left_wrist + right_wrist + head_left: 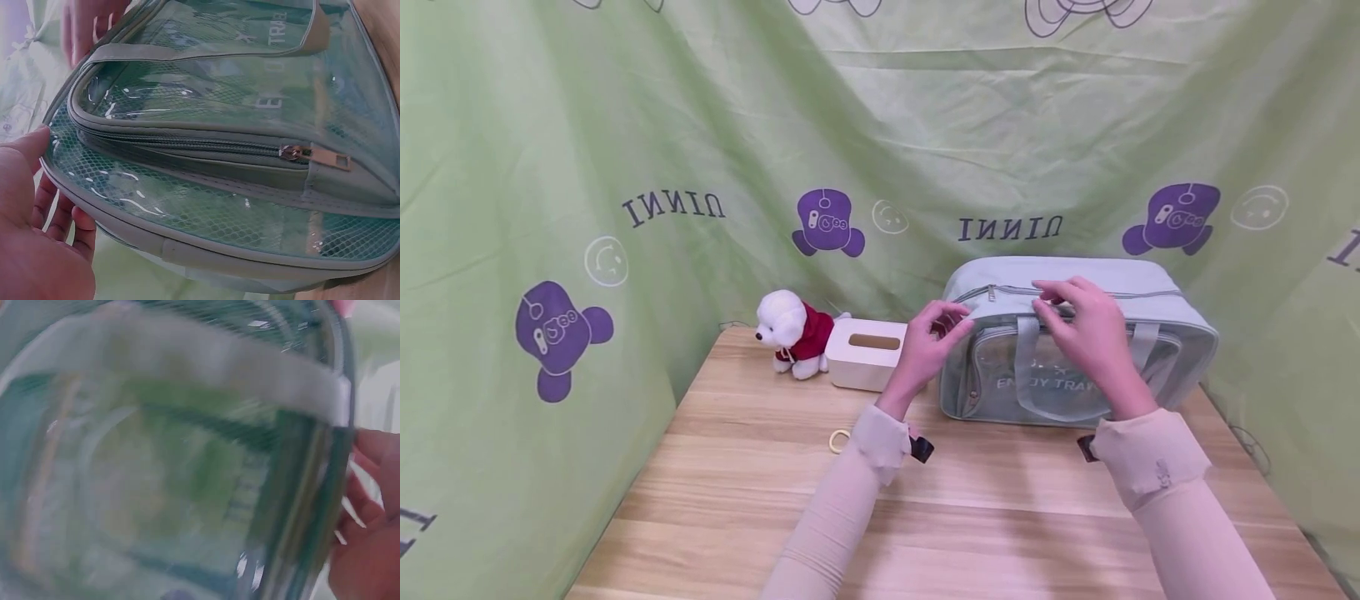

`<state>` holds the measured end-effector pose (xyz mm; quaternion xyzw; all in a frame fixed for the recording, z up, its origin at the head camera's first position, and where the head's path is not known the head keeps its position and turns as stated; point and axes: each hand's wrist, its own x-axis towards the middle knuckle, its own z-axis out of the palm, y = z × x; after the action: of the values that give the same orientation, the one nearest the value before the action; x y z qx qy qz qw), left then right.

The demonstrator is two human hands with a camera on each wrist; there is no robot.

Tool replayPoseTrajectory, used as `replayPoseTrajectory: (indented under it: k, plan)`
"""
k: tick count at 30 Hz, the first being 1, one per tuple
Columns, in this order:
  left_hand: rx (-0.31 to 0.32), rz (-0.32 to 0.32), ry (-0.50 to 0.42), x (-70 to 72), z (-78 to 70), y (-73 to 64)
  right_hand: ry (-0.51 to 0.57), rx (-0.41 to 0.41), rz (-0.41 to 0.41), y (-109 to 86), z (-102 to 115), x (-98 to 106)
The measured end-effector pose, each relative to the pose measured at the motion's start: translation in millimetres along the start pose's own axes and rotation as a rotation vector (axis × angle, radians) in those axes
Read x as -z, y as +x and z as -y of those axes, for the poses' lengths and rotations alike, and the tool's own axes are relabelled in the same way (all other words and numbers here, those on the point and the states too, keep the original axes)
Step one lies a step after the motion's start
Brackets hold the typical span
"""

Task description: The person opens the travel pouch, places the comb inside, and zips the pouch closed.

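Bag (1000, 350): the soft, see-through landmark, standing upright on the table (760, 467), its lettered front towards the person
Left hand (925, 346): at the bag's upper left corner, thumb against the edge and fingers bent behind it; whether they pinch the fabric, I cannot tell
Right hand (1086, 325): over the bag's top front edge, thumb and fingertips only narrowly apart; the right wrist view is blurred, so any hold there cannot be told
Zip pull (992, 293): on the bag's top, between the hands; a tug at an angle could jam it, above all if the edge folds into the teeth
Bag walls: they look pliable, so uneven pressure from the hands could buckle the top or tip the bag backwards
Carry strap (1026, 367): hanging slack over the bag's front, just below the right hand; fingers could snag in it and drag the bag forward
Tissue box (863, 377): just left of the bag, near the left wrist; a sideways swing could shove it into the plush dog (808, 333) beyond
Ring (833, 442): forward and left of the bag, beside the left sleeve (880, 442), which could sweep it away if lowered
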<state>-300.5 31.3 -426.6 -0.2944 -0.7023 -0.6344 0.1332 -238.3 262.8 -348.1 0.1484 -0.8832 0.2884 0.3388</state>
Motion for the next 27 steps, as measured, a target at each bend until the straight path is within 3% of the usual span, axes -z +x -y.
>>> replayPoseTrajectory:
  k: [5, 9, 18, 27]
  plan:
    - [0.014, -0.007, -0.039, 0.8, 1.0, -2.5, 0.062, -0.099, 0.178, 26.2, 15.6, -6.7]
    - [0.009, -0.006, -0.050, 1.0, -0.4, -4.3, 0.048, -0.152, 0.274, 40.2, 18.4, -12.0]
    - [-0.016, -0.010, -0.051, 0.6, 0.9, -5.8, -0.005, -0.270, 0.411, 54.2, 21.9, -18.7]
    - [-0.024, -0.006, -0.048, 0.1, 0.7, -6.5, -0.050, -0.349, 0.459, 55.0, 24.8, -17.8]
